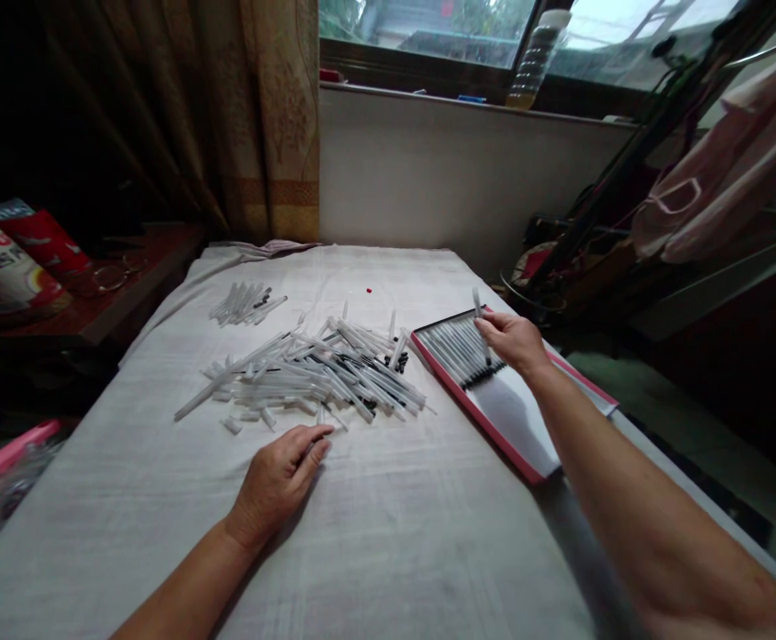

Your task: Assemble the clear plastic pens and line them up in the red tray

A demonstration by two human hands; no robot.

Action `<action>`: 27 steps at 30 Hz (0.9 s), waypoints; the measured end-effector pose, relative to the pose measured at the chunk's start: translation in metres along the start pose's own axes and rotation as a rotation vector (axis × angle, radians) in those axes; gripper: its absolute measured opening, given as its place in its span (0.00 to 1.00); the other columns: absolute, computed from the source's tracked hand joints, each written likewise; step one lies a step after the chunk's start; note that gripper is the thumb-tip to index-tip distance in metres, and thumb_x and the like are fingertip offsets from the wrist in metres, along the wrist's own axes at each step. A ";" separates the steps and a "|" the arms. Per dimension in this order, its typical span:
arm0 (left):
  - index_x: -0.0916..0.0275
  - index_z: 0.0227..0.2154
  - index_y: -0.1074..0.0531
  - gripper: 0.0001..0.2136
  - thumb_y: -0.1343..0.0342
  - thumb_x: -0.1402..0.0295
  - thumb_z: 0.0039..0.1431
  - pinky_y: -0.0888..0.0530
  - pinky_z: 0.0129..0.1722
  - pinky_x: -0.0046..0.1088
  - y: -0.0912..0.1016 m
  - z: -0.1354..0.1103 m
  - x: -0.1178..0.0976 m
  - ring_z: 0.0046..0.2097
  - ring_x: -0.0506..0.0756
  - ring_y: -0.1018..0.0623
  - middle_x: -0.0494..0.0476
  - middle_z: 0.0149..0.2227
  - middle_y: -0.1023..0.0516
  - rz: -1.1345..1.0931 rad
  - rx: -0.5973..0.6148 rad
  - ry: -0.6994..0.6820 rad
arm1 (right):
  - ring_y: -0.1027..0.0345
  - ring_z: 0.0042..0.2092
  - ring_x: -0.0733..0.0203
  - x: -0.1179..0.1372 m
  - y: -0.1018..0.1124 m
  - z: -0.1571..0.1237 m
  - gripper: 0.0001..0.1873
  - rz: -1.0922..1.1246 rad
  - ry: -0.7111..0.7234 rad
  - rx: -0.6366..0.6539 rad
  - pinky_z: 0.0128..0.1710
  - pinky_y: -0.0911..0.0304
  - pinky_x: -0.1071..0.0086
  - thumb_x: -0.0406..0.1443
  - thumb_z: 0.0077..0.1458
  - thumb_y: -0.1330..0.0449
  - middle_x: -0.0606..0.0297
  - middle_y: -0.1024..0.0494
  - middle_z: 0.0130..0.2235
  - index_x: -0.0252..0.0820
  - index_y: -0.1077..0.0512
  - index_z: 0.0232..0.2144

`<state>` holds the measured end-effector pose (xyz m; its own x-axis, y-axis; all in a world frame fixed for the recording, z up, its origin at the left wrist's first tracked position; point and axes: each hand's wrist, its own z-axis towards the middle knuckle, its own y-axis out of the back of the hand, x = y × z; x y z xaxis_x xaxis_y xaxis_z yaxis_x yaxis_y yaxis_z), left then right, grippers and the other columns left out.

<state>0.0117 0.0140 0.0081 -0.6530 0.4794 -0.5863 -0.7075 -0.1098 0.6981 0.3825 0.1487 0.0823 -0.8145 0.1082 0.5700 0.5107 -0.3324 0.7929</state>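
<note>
In my right hand (513, 340) is a clear pen (476, 304), pinched near its middle and slanting over a shallow pink-edged box (487, 427). Inside that box, a row of clear pens (451, 347) with black ends lies side by side at the far end; white lining shows nearer me. My left hand (285, 476) rests on the cloth with thumb and fingers pressed together, at the near edge of a loose pile of clear pen parts (321, 369). Whatever its fingertips hold, if anything, is hidden. Small black pieces (397, 362) lie by the pile's right side.
A smaller group of clear tubes (244, 304) sits at the far left of the white cloth (388, 533). A tiny red piece (369, 291) lies near the back. Eyeglasses (111, 277) and a large jar (7, 276) stand on a side table; a pink basket (1, 471) is below left.
</note>
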 end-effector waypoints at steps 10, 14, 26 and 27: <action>0.59 0.43 0.23 0.13 0.51 0.62 0.65 0.23 0.40 0.26 -0.003 0.000 0.003 0.40 0.54 0.19 0.56 0.38 0.18 -0.019 0.008 0.075 | 0.28 0.50 0.50 -0.033 -0.025 0.031 0.23 -0.723 0.043 0.297 0.42 0.35 0.64 0.46 0.62 0.51 0.55 0.21 0.49 0.47 0.24 0.51; 0.58 0.42 0.23 0.12 0.51 0.63 0.65 0.23 0.39 0.26 -0.002 0.001 0.002 0.39 0.53 0.19 0.56 0.38 0.18 -0.020 0.008 0.064 | 0.27 0.48 0.50 -0.034 -0.027 0.031 0.23 -0.736 0.069 0.302 0.41 0.35 0.64 0.45 0.63 0.53 0.53 0.21 0.49 0.46 0.24 0.51; 0.59 0.42 0.23 0.12 0.50 0.63 0.65 0.23 0.40 0.25 -0.003 0.001 0.003 0.39 0.53 0.19 0.56 0.38 0.18 -0.026 -0.004 0.062 | 0.29 0.49 0.47 -0.022 -0.023 0.021 0.24 -0.726 0.081 0.254 0.43 0.36 0.61 0.44 0.63 0.54 0.50 0.24 0.52 0.43 0.28 0.54; 0.60 0.41 0.23 0.12 0.50 0.63 0.65 0.23 0.39 0.25 -0.003 0.001 0.002 0.39 0.53 0.19 0.56 0.37 0.18 -0.025 -0.007 0.058 | 0.28 0.49 0.48 -0.016 -0.022 0.018 0.24 -0.708 0.091 0.221 0.42 0.36 0.61 0.44 0.64 0.54 0.51 0.24 0.52 0.43 0.27 0.54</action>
<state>0.0123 0.0162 0.0051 -0.6493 0.4309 -0.6267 -0.7256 -0.1041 0.6802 0.3893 0.1708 0.0591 -0.9837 0.1457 -0.1056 -0.1089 -0.0146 0.9939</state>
